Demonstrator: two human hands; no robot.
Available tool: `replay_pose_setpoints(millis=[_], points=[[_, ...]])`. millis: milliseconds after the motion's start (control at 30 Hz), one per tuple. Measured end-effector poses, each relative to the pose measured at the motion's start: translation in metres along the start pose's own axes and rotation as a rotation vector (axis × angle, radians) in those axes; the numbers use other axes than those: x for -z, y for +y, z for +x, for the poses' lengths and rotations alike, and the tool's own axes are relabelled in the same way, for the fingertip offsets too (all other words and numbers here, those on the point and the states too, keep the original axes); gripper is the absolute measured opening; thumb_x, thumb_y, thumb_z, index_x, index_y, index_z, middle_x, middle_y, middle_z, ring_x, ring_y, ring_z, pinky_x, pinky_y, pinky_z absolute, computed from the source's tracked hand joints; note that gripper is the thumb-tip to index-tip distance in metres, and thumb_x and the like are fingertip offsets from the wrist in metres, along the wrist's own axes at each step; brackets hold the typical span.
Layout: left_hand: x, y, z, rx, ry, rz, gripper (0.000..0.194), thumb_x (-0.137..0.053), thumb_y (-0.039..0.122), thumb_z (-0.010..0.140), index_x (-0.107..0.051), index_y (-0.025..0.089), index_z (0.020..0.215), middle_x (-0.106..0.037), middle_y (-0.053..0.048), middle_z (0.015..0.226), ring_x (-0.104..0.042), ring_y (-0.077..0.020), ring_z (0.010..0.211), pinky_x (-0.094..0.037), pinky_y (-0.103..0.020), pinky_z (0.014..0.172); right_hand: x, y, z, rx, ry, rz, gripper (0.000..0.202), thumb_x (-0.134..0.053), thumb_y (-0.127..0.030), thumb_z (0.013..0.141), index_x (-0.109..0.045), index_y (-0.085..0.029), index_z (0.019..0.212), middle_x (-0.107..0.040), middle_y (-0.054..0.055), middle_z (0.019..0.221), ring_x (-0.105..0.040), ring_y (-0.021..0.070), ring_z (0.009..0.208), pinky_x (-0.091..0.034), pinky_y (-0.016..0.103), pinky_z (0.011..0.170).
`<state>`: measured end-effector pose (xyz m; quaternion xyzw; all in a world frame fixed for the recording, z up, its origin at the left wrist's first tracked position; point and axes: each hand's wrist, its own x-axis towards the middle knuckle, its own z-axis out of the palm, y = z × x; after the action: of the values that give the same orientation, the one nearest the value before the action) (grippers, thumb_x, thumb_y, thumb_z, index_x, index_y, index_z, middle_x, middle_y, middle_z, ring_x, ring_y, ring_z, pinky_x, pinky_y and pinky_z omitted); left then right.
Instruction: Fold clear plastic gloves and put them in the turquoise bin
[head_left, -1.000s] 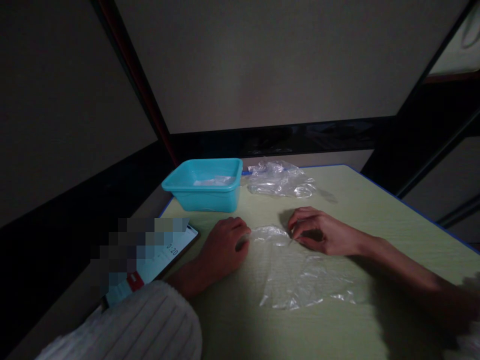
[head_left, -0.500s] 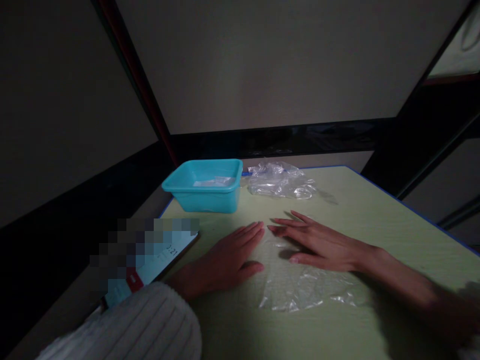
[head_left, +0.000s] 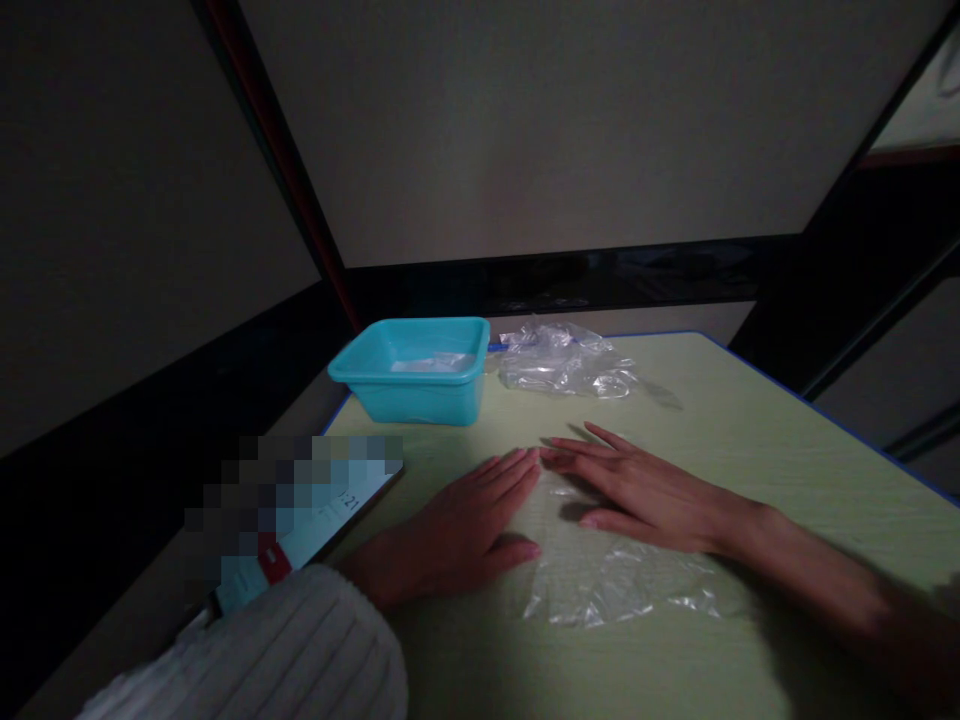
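Observation:
A clear plastic bag point(head_left: 611, 585) lies flat on the pale green table point(head_left: 825, 480), its lower edge crinkled. My right hand point(head_left: 645, 490) rests palm down over the bag's upper part, fingers spread. At the bag's left edge my left hand point(head_left: 476, 520) lies palm down with fingers extended and the thumb apart. The fingertips of both hands meet or nearly meet at the top of the bag. Neither hand grips anything.
A turquoise basin point(head_left: 420, 400) with clear or white plastic inside stands at the back left. Right of it lies a crumpled heap of clear plastic point(head_left: 562, 365). A lit phone point(head_left: 322, 520) is beside my left forearm. A wall rises behind the table.
My left hand has shifted slightly right, bringing its fingertips closer to those of my right hand. The view has moved slightly. The bag still lies flat.

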<state>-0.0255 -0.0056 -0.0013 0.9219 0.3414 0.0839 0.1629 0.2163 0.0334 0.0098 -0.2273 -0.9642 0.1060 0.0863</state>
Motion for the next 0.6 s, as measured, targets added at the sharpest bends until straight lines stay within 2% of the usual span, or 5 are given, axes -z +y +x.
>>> replay_pose_setpoints(millis=[133,267,467,600], points=[[-0.002,0.0,0.0,-0.005,0.006,0.001,0.065,-0.042,0.043,0.09,-0.022,0.007,0.141,-0.017,-0.019,0.148,-0.015,-0.0252,0.137,-0.019,-0.042,0.111,-0.003,-0.004,0.0,0.033,-0.014,0.066,0.071,-0.042,-0.05,0.089,-0.022,-0.008,0.142,-0.027,0.02,0.145,-0.023,0.0273,0.134,-0.015,0.053,0.11],[-0.002,0.001,0.001,0.008,-0.014,0.029,0.068,-0.043,0.044,0.09,-0.021,0.004,0.14,-0.017,-0.021,0.148,-0.014,-0.0254,0.138,-0.018,-0.041,0.112,-0.006,-0.008,-0.003,0.033,-0.088,0.066,0.079,-0.04,-0.054,0.088,-0.008,-0.007,0.144,-0.012,0.02,0.148,-0.011,0.0276,0.136,-0.011,0.052,0.11],[0.002,-0.008,-0.003,0.018,-0.032,0.063,0.069,-0.039,0.049,0.091,-0.019,0.006,0.141,-0.015,-0.021,0.148,-0.012,-0.0246,0.138,-0.018,-0.04,0.111,-0.01,-0.007,-0.007,0.02,-0.093,0.09,0.081,-0.042,-0.053,0.087,-0.006,-0.009,0.144,-0.01,0.018,0.147,-0.01,0.0279,0.136,-0.011,0.051,0.11],[0.011,-0.02,-0.011,0.08,-0.084,0.082,0.069,-0.039,0.049,0.09,-0.018,0.008,0.142,-0.014,-0.021,0.148,-0.014,-0.0245,0.137,-0.019,-0.039,0.11,-0.01,-0.006,-0.007,0.009,-0.111,0.098,0.081,-0.041,-0.054,0.087,-0.006,-0.01,0.144,-0.008,0.018,0.148,-0.008,0.0276,0.136,-0.01,0.051,0.111]])
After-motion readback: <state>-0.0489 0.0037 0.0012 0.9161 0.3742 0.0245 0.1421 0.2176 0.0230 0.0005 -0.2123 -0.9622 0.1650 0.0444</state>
